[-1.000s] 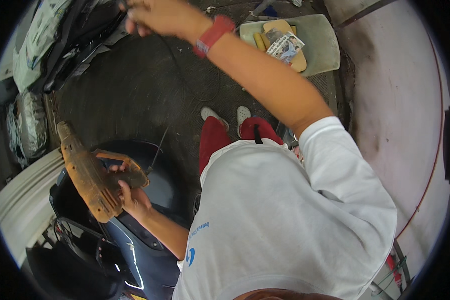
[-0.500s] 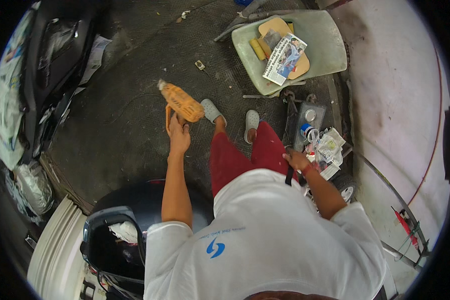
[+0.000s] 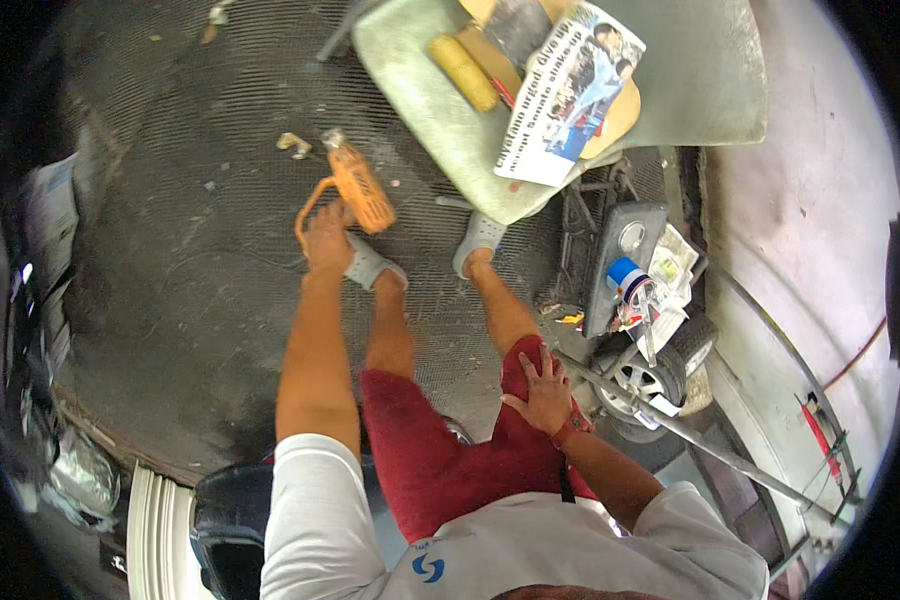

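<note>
My left hand point(image 3: 327, 236) is closed round the handle of an orange heat gun point(image 3: 362, 190) with slotted vents along its body. The tool hangs low over the dark floor mat, its pale metal nozzle pointing away from me, close to my left grey clog point(image 3: 375, 265). With fingers spread, my right hand point(image 3: 545, 395) rests on the right knee of my red shorts point(image 3: 440, 440) and holds nothing. The left fingertips are partly hidden behind the tool.
Ahead stands a pale green plastic chair point(image 3: 410, 75) bearing a newspaper sheet point(image 3: 575, 100), a yellow roll point(image 3: 463, 72) and tan pads. To the right are a blue-and-white can point(image 3: 627, 277) on a dark stand, a wheel point(image 3: 642, 385) and a metal bar point(image 3: 710, 455) crossing nearby.
I have bent forward, so the chair and floor appear larger. My left hand has lowered the heat gun toward the floor. The right hand has slid from my thigh to my knee.
</note>
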### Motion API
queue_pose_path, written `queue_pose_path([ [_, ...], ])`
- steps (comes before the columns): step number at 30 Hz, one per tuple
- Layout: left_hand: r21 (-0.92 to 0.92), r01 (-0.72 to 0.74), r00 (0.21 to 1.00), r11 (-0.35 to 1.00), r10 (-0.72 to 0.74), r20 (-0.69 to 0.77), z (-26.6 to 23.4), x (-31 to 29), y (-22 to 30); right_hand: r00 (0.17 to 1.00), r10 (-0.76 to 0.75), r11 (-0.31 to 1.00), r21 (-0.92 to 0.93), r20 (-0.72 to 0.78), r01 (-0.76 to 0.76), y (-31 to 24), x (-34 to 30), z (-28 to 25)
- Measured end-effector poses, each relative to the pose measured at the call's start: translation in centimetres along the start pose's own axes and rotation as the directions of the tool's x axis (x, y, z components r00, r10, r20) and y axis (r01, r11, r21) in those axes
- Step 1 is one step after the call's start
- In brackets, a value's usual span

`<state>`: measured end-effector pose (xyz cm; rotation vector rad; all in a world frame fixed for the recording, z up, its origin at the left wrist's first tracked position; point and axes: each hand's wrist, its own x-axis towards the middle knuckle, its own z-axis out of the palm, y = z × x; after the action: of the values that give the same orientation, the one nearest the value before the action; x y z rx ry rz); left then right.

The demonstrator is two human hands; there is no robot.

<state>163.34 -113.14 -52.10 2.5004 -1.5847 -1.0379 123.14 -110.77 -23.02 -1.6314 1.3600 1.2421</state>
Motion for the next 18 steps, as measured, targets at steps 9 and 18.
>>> queue_pose_path([
  [9,0.037,0.065,0.998,0.997,-0.065,-0.004,9.6,13.1,-0.8,0.99,-0.001,0.986,0.167,-0.141,0.024,2.1,2.3,-3.8],
  [18,-0.743,-0.133,0.785,0.656,-0.388,-0.483,-6.1,12.3,17.0,0.982,-0.049,0.983,0.168,-0.183,0.08,3.4,1.4,-2.6],
])
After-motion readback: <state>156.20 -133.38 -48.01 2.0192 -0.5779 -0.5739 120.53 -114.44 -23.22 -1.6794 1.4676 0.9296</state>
